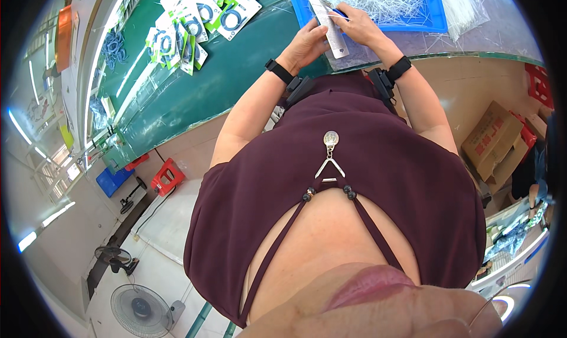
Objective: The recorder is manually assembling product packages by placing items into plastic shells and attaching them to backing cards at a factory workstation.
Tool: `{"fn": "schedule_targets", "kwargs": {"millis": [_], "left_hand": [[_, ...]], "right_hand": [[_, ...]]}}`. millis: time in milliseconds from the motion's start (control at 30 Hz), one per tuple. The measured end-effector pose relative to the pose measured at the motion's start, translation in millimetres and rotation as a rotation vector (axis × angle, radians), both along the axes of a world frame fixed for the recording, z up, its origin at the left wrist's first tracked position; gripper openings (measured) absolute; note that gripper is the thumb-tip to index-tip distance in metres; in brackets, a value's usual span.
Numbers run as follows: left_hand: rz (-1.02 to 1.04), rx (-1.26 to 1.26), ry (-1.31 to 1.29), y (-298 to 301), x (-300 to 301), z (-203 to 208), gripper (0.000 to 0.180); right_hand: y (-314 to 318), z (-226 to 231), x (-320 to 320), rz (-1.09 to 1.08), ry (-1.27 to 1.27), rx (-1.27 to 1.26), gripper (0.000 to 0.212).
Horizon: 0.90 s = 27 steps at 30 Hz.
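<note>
Angled inward at the bench [171, 105], the left hand [304, 44] pinches a white strip [336, 40] slanting through its grip; just rightward, the right hand [360, 27], fingers curled, pinches a small blue item [340, 12].

1. White-and-green square cards [195, 22] lie in a pile on the left of the flat green counter [183, 96].
2. Thin clear plastic strips [384, 1] lie in the blue plastic tray [436, 10], right of the cards.
3. A clear plastic bag [463, 10] is right of the tray.
4. The long white flat strip [336, 40] is between the left hand [304, 46] and right hand [357, 25].
</note>
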<state>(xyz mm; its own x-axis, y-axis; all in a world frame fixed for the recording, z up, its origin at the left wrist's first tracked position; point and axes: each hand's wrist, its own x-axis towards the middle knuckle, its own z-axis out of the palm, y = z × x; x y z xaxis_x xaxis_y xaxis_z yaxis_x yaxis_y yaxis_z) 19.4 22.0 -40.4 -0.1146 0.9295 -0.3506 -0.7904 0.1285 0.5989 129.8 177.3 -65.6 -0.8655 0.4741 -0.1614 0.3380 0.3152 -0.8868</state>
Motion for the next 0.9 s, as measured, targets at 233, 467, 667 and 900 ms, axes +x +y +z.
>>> {"fn": "schedule_targets", "kwargs": {"millis": [233, 467, 667, 900], "left_hand": [[0.059, 0.017, 0.063, 6, -4, -2, 0.052], [0.119, 0.015, 0.086, 4, -10, -2, 0.046], [0.113, 0.008, 0.062, 7, -2, 0, 0.048], [0.116, 0.031, 0.044, 6, -4, -4, 0.048]], "right_hand": [[-4, 1, 10, 0.033, 0.088, 0.018, 0.039], [-14, 11, 27, 0.103, 0.116, 0.177, 0.045], [-15, 12, 22, 0.086, 0.137, 0.206, 0.046], [-17, 15, 23, 0.077, 0.249, 0.180, 0.034]]}}
